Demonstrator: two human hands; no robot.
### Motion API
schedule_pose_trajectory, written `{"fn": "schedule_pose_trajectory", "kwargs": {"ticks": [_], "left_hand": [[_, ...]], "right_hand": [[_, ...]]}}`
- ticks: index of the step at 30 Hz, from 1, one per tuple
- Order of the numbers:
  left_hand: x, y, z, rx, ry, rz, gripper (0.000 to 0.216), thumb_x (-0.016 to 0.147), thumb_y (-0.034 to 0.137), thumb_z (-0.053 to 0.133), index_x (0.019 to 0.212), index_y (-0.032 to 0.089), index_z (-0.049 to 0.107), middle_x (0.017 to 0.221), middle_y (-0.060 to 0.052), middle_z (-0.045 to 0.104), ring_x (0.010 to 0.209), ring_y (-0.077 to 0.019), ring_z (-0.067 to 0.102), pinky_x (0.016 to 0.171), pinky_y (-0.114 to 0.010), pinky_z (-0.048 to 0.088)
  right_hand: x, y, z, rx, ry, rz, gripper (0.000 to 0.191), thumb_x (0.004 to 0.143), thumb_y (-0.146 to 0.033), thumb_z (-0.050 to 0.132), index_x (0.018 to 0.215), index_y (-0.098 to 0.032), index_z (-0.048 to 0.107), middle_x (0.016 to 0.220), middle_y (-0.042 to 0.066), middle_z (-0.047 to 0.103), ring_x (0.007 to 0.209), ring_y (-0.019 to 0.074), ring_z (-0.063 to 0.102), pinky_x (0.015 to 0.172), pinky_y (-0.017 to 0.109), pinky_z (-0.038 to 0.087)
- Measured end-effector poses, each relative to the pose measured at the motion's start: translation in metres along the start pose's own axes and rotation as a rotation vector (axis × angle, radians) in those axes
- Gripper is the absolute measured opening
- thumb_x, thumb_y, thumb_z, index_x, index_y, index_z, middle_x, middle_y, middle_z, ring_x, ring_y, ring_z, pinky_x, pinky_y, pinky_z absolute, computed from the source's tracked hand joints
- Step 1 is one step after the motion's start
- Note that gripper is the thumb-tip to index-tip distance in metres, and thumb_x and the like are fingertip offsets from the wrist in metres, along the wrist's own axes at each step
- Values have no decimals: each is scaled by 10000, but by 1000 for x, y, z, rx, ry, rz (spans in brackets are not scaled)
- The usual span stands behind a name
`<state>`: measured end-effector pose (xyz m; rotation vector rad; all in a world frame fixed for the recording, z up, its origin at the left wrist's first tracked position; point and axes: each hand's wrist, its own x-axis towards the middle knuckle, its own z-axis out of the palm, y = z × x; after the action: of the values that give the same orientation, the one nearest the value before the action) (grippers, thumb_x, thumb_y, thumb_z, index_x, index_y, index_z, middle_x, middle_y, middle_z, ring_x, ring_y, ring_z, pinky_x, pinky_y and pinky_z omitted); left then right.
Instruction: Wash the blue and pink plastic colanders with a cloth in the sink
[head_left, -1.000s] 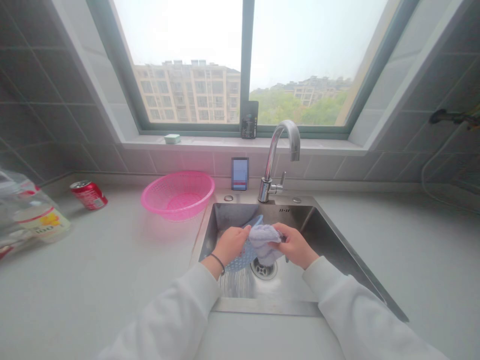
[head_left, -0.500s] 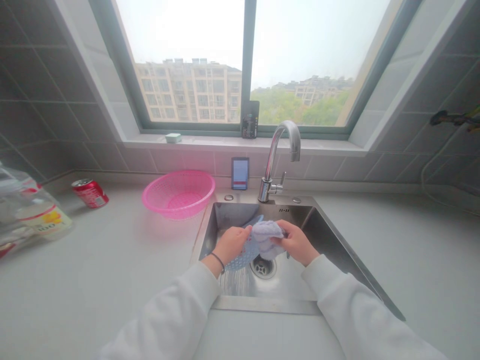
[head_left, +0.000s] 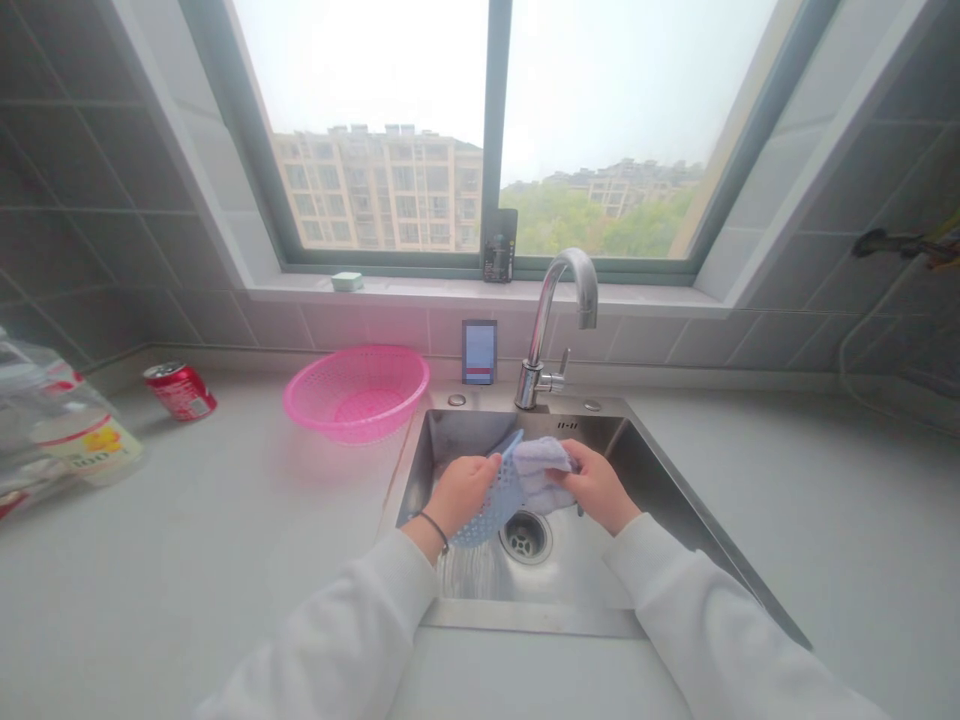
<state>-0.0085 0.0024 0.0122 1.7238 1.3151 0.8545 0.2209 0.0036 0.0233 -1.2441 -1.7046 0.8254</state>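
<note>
Over the steel sink (head_left: 577, 590), my left hand (head_left: 463, 492) grips the rim of a light blue perforated plastic basket (head_left: 491, 515), which is tilted on its side. My right hand (head_left: 598, 485) is closed on a pale lavender, fluffy cloth (head_left: 541, 470). The bunched cloth lies against the basket's right edge, just beside my left thumb. Part of the basket is hidden behind my left hand and the cloth. Below them the round drain (head_left: 526, 537) shows in the sink floor.
A chrome faucet (head_left: 536, 340) rises behind the sink. On the counter to the left are a pink colander (head_left: 358, 395), a red can (head_left: 180, 391) and a clear bottle (head_left: 86, 440). A phone-like screen (head_left: 479, 352) leans on the back wall. A green block (head_left: 347, 282) sits on the sill.
The cloth has shifted slightly right along the basket's rim, and more of the basket's side now shows. Both hands keep their hold.
</note>
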Motion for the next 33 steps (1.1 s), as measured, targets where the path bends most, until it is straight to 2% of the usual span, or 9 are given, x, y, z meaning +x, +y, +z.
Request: {"fn": "schedule_pose_trajectory", "kwargs": {"ticks": [2, 7, 12, 18, 23, 25, 28, 31, 33], "left_hand": [[0, 1, 0, -11, 3, -7, 555, 895, 638, 331, 568, 199, 421, 517, 24, 440, 518, -126, 424, 534, -278, 266], [-1, 3, -1, -6, 24, -12, 519, 890, 600, 360, 566, 200, 430, 512, 20, 444, 524, -132, 432, 541, -279, 274], [-1, 0, 2, -35, -6, 30, 425, 924, 516, 343, 674, 199, 474, 596, 21, 493, 574, -144, 476, 570, -272, 329], [0, -5, 6, 164, -9, 130, 329, 952, 392, 310, 759, 203, 498, 767, -27, 584, 764, -186, 535, 701, -301, 383], [-5, 3, 3, 128, 3, 103, 338, 969, 413, 285, 800, 216, 501, 712, -19, 617, 699, -184, 576, 654, -293, 383], [-7, 7, 2, 104, -28, 107, 302, 953, 437, 348, 818, 218, 507, 692, -8, 632, 657, -181, 596, 632, -290, 384], [-9, 9, 2, 89, -48, 103, 262, 911, 462, 454, 837, 218, 510, 688, -1, 647, 627, -186, 618, 617, -291, 388], [-9, 8, 2, 68, -34, 124, 272, 920, 472, 441, 845, 218, 504, 689, 0, 641, 644, -191, 634, 615, -290, 393], [-9, 7, 2, 63, -28, 153, 279, 931, 471, 426, 846, 216, 502, 691, 1, 634, 646, -186, 631, 626, -291, 401]], "right_hand": [[1, 2, -3, -14, 48, 10, 307, 693, -318, 682, 969, -186, 708, 907, 43, 735, 864, 237, 664, 804, 352, 513], [2, 4, -5, 22, 25, -16, 324, 694, -324, 679, 986, -187, 705, 930, 45, 735, 874, 236, 665, 805, 345, 509], [1, 3, -5, -29, 120, -1, 307, 698, -318, 673, 976, -190, 699, 908, 39, 725, 860, 231, 653, 804, 344, 494], [-7, -7, 3, 54, -151, -94, 263, 733, -311, 688, 970, -197, 701, 916, 38, 727, 869, 220, 655, 782, 318, 509], [2, 0, -10, -11, 117, 9, 317, 725, -318, 665, 1014, -192, 696, 968, 59, 733, 918, 255, 657, 851, 387, 502], [3, 1, -15, -19, 193, 34, 324, 717, -315, 664, 1015, -192, 693, 977, 61, 733, 927, 264, 658, 872, 405, 495], [-3, -10, -14, 2, 175, -22, 312, 719, -318, 676, 1005, -193, 690, 950, 49, 726, 889, 246, 654, 829, 370, 503], [-11, -24, -7, 59, 50, -111, 290, 724, -322, 692, 984, -193, 696, 905, 35, 719, 838, 221, 648, 765, 320, 508], [-12, -27, -6, 76, 44, -108, 284, 731, -318, 684, 985, -194, 704, 907, 34, 723, 843, 220, 647, 767, 315, 506]]}}
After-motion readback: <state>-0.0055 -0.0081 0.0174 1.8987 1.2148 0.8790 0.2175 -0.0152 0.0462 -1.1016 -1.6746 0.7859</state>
